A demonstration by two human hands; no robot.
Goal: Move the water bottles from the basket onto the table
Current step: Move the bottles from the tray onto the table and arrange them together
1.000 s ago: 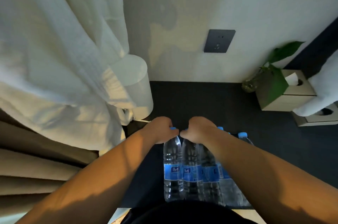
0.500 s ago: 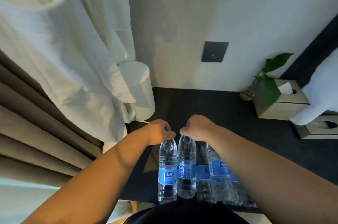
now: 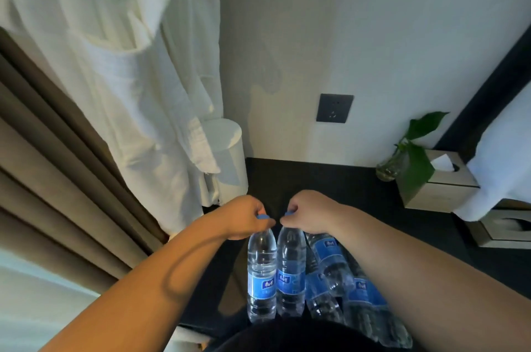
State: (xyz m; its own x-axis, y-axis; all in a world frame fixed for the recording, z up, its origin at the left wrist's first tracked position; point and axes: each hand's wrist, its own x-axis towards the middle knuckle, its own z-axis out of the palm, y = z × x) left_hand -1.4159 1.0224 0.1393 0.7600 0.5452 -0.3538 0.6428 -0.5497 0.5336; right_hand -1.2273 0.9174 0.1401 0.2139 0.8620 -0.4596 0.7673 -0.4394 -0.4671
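Two clear water bottles with blue labels and blue caps stand side by side near the front edge of the dark table (image 3: pixel 330 185). My left hand (image 3: pixel 244 215) pinches the cap of the left bottle (image 3: pixel 261 274). My right hand (image 3: pixel 309 212) pinches the cap of the right bottle (image 3: pixel 290 271). Both bottles hang upright from the caps; whether their bases touch the table I cannot tell. Several more bottles (image 3: pixel 339 280) stand or lean just right of them, under my right forearm. No basket shows.
A white bathrobe (image 3: pixel 115 70) hangs at the left beside brown curtains (image 3: pixel 43 179). A white cylindrical bin (image 3: pixel 227 159) stands by the table's left edge. A plant in a glass vase (image 3: pixel 402 156) and a tissue box (image 3: pixel 436 185) sit at the back right.
The view has tilted upward, showing more wall and robe. Both hands still hold the two bottle caps and have risen slightly, with the two bottles now apart from the other bottles.
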